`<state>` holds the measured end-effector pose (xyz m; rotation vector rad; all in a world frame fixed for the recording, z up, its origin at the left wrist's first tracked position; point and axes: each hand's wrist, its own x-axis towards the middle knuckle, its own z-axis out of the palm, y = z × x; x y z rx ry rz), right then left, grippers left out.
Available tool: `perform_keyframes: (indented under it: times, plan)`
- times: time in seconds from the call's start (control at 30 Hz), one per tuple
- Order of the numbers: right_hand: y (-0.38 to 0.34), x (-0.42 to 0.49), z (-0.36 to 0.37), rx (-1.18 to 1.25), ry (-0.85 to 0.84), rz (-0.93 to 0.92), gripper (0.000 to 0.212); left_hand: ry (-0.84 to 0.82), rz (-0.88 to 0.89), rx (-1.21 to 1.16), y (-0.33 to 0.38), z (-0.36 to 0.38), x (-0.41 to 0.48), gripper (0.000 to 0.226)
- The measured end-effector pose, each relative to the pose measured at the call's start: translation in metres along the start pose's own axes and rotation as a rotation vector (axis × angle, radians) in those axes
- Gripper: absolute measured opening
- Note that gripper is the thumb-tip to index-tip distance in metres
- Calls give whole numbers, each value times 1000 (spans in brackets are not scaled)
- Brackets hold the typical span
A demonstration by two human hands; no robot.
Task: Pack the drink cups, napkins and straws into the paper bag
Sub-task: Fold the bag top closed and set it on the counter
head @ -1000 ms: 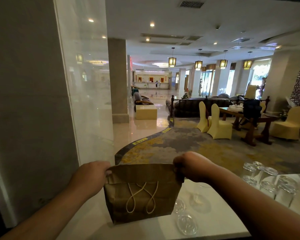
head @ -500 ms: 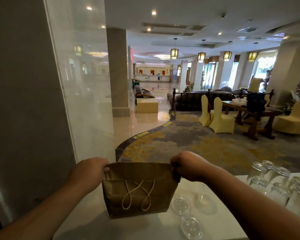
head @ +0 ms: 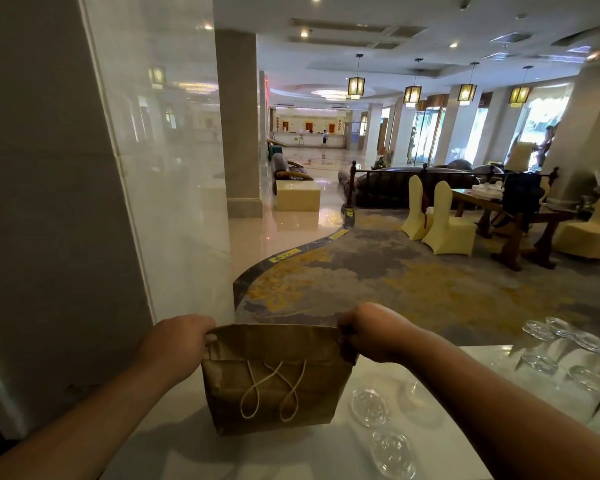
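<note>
A brown paper bag [head: 274, 379] with white cord handles hanging down its front stands on the white table [head: 305, 455]. Its top is folded over. My left hand [head: 177, 344] grips the bag's top left corner and my right hand [head: 371, 332] grips the top right corner. Clear plastic cups [head: 369, 407] lie on the table just right of the bag. No napkins or straws are visible.
Several upturned clear glasses [head: 565, 355] stand at the table's right side. A glass panel [head: 160, 168] and a wall rise close on the left. Beyond the table lies a hotel lobby with covered chairs [head: 444, 226] and a wooden table.
Both hands have stayed on the bag's top corners. The view has tilted up slightly, so the bag sits a little lower and further left in the frame.
</note>
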<state>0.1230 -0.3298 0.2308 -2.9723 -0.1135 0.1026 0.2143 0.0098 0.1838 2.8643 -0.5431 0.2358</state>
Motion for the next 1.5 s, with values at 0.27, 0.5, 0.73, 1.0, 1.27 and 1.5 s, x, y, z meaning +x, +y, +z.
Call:
perform_keyframes:
  times: [0.27, 0.5, 0.73, 1.0, 1.27, 1.5]
  plan:
    - [0, 10, 9, -26, -17, -13, 12, -33, -1, 5, -6, 10, 2, 23]
    - [0, 12, 20, -35, -42, -19, 13, -48, -14, 3, -9, 25, 0, 19]
    - [6, 12, 31, -2, -27, 14, 10, -66, -2, -21, -8, 31, 1, 17]
    - [-1, 9, 36, 121, -18, 39, 10, -126, 50, -55, 2, 18, -4, 25]
    - [-11, 4, 35, 123, -15, 25, 37, -99, 69, -21, 19, 11, -10, 72]
    - [-16, -4, 22, 70, 63, 14, 71, -71, 54, -25, 27, -1, -14, 90]
